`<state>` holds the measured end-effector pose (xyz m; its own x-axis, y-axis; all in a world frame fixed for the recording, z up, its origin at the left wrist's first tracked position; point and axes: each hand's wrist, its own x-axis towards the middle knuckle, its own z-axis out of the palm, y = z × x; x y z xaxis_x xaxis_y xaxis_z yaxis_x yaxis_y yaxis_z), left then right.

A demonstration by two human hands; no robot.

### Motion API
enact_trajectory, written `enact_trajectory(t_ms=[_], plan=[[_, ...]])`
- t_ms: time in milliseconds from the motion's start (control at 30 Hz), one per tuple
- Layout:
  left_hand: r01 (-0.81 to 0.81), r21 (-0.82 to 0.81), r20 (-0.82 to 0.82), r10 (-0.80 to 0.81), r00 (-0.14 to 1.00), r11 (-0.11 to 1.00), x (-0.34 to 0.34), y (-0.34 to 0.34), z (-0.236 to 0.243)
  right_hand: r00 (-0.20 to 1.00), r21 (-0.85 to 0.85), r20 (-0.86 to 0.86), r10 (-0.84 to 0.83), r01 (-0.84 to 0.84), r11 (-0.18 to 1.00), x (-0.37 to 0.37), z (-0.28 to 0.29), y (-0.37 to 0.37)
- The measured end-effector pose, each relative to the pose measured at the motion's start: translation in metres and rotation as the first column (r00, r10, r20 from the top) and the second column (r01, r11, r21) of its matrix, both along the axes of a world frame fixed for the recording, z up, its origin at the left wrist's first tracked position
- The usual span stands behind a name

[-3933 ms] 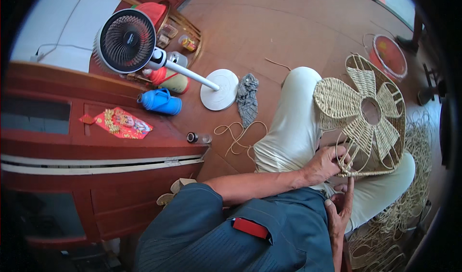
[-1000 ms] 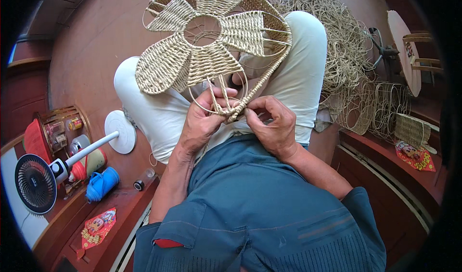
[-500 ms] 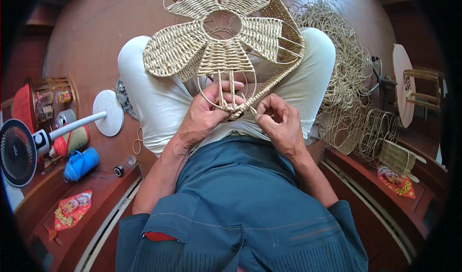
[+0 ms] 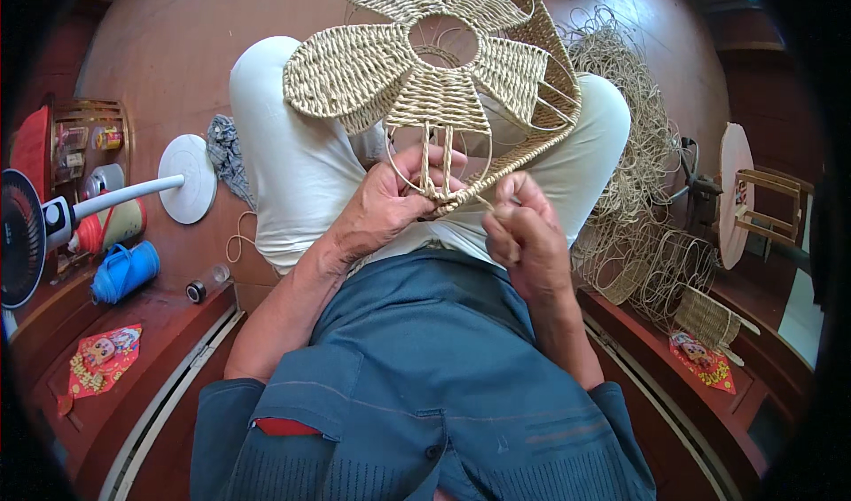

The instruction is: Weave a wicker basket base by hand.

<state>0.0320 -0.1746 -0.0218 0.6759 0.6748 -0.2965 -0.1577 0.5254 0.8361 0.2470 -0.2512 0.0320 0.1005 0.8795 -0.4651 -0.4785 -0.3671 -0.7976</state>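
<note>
Across my lap rests a woven straw basket point(image 4: 350, 71) with flower-like petals around a round central hole. Wire loops show at some petal ends, and a thick wrapped rim runs along its right side. My left hand point(image 4: 386, 200) grips the near end of the rim, its fingers behind the wire loop and the twisted straw uprights, the thumb in front. Just right of that spot, my right hand point(image 4: 530, 226) is closed on a thin straw cord point(image 4: 484, 202) that runs from the rim. The cord's far end is hidden in the fist.
A big tangled heap of straw cord point(image 4: 625, 129) covers the floor to the right, beside a stool point(image 4: 736, 195) on its side. To the left are a fan point(image 4: 22, 235), a white round base point(image 4: 188, 178), a blue thermos flask point(image 4: 126, 273) and a bunched cloth point(image 4: 229, 160).
My right hand has turned and drawn slightly away from the rim, pulling the cord. My left hand keeps its hold. The whole view has shifted a little.
</note>
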Motion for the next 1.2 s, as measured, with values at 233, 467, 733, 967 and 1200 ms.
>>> enact_trajectory(t_ms=[233,467,733,967,1200], plan=[[-0.240,0.123,-0.163,0.259,0.952,0.963,0.004,-0.013,0.002,0.966,-0.032,0.134,0.221,-0.219,0.975,0.002,0.024,0.001],[-0.096,0.793,-0.337,0.566,0.752,0.601,-0.010,-0.043,0.048,0.923,0.062,0.230,0.308,-0.329,0.942,-0.006,0.037,0.015],[0.072,0.855,-0.315,0.405,0.858,0.513,0.008,-0.013,0.045,0.859,0.110,0.371,0.354,-0.419,0.901,-0.019,0.043,0.034],[-0.058,0.705,-0.398,0.461,0.793,0.707,0.009,-0.007,0.055,0.731,0.176,0.665,0.153,-0.352,0.919,0.000,0.028,0.030],[0.147,0.581,-0.631,0.330,0.702,0.800,0.005,0.005,0.062,0.430,0.316,0.898,-0.089,-0.492,0.812,-0.002,-0.009,0.025]])
